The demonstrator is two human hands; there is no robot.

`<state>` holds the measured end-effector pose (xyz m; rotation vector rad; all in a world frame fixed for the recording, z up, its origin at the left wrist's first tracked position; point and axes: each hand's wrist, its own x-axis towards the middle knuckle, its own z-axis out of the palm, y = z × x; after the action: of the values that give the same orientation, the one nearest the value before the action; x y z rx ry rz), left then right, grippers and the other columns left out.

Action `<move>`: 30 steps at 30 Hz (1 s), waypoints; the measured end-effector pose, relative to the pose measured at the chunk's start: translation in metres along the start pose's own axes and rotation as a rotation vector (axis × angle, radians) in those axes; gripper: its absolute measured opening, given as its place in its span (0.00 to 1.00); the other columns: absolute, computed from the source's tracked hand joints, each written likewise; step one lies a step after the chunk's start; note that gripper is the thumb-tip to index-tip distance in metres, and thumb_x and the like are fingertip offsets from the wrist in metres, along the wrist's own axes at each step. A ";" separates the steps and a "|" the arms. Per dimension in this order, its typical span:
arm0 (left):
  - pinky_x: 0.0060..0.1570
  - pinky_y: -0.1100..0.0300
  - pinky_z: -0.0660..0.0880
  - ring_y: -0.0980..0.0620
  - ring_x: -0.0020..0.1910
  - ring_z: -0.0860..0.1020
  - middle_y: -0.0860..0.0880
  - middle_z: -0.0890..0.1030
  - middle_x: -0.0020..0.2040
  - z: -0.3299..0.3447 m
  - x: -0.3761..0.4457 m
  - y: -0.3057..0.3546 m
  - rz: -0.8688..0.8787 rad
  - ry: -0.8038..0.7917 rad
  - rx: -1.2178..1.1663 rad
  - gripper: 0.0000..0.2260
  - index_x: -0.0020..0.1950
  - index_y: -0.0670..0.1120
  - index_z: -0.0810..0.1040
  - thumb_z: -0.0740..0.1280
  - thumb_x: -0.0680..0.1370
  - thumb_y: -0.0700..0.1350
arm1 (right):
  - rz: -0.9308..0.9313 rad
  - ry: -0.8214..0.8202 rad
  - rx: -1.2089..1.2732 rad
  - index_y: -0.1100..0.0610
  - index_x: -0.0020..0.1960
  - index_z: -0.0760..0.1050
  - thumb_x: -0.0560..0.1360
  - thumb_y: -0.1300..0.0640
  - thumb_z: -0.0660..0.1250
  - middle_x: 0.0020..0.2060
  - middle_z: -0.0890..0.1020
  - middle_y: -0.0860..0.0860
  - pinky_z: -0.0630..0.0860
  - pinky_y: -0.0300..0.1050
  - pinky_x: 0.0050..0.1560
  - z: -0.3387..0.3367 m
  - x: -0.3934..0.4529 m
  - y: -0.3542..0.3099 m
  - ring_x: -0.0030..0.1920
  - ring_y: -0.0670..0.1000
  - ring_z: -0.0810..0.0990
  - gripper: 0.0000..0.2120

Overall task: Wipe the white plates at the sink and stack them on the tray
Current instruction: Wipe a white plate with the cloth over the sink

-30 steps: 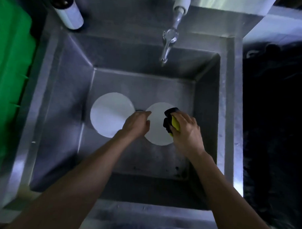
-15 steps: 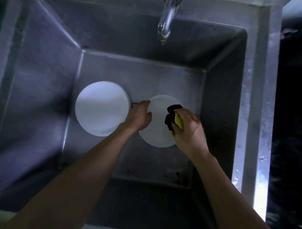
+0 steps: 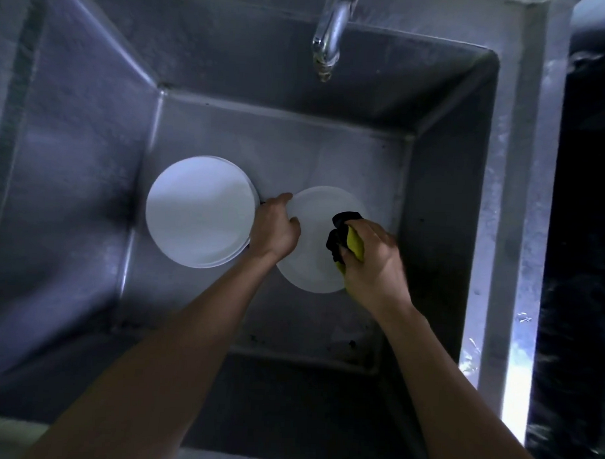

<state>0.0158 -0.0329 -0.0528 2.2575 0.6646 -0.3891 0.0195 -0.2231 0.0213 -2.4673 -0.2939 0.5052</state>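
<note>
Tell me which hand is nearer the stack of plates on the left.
Left. The left hand sits just beside the stack of plates; the right hand is farther right, across the held plate.

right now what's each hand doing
Left hand: grips the rim of the right plate.
Right hand: holds the yellow and black sponge on that plate.

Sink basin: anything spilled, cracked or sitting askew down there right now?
Nothing stands out. The left hand grips the smaller plate while the right hand holds the sponge on it; the plate stack lies beside it.
</note>
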 end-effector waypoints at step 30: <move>0.43 0.50 0.83 0.46 0.53 0.83 0.48 0.82 0.58 -0.019 -0.092 0.001 -0.539 -0.336 -0.641 0.17 0.61 0.52 0.76 0.63 0.77 0.35 | 0.091 -0.081 0.066 0.56 0.69 0.74 0.76 0.61 0.71 0.67 0.77 0.53 0.76 0.55 0.66 -0.019 -0.066 -0.006 0.67 0.57 0.75 0.23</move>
<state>-0.0580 -0.0512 0.0027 1.3527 1.0378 -0.6824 -0.0330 -0.2493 0.0581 -2.4085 -0.1946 0.6439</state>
